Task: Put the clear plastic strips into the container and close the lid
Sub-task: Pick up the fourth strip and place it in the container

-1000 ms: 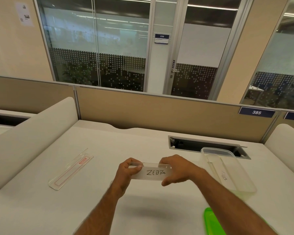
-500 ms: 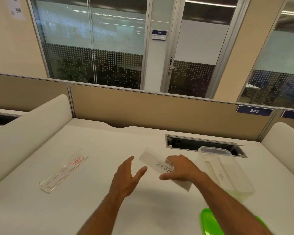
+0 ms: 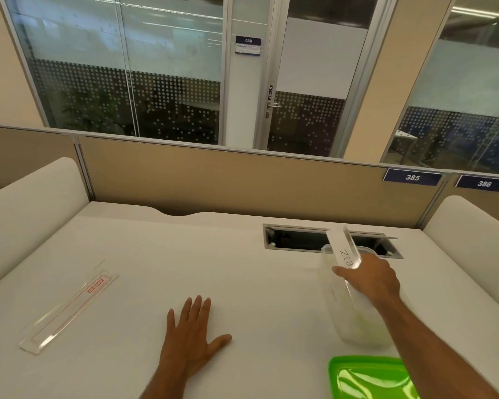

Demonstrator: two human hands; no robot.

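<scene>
My right hand (image 3: 370, 279) grips a clear plastic strip (image 3: 343, 247) with handwritten letters, held tilted over the open clear container (image 3: 340, 312) at the right of the desk. The strip's far end points up and away, and its near end is hidden by my fingers. My left hand (image 3: 192, 335) lies flat on the white desk with fingers spread, holding nothing. Another clear strip with a red label (image 3: 69, 306) lies flat at the left of the desk. The green lid (image 3: 369, 378) rests near the front edge, below the container.
A rectangular cable slot (image 3: 300, 240) is cut into the desk behind the container. Beige partition panels (image 3: 228, 182) close off the back, and white curved dividers (image 3: 26, 203) stand at both sides.
My left hand let go of the lettered strip and dropped flat onto the desk. My right hand carried the strip rightward to above the container.
</scene>
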